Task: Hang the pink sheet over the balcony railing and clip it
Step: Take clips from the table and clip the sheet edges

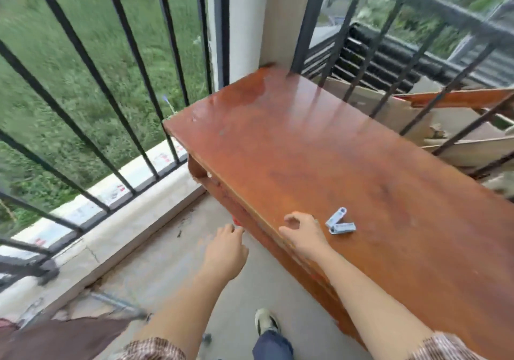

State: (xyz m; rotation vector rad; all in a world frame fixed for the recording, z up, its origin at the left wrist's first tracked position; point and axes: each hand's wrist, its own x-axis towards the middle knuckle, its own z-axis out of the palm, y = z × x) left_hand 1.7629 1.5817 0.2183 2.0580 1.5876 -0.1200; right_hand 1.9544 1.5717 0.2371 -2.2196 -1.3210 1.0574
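Two pale blue clips lie together on the reddish wooden table, near its front edge. My right hand hovers over that edge just left of the clips, fingers loosely curled and holding nothing. My left hand is lower, beside the table's front over the floor, fingers apart and empty. The black balcony railing runs along the left and again behind the table. No pink sheet shows clearly; a dull brownish-pink cloth lies at the bottom left corner.
A white pillar stands in the corner between the two railing runs. Cardboard and boards are piled beyond the right railing. A low concrete curb lines the railing's foot. My shoe rests on the grey floor.
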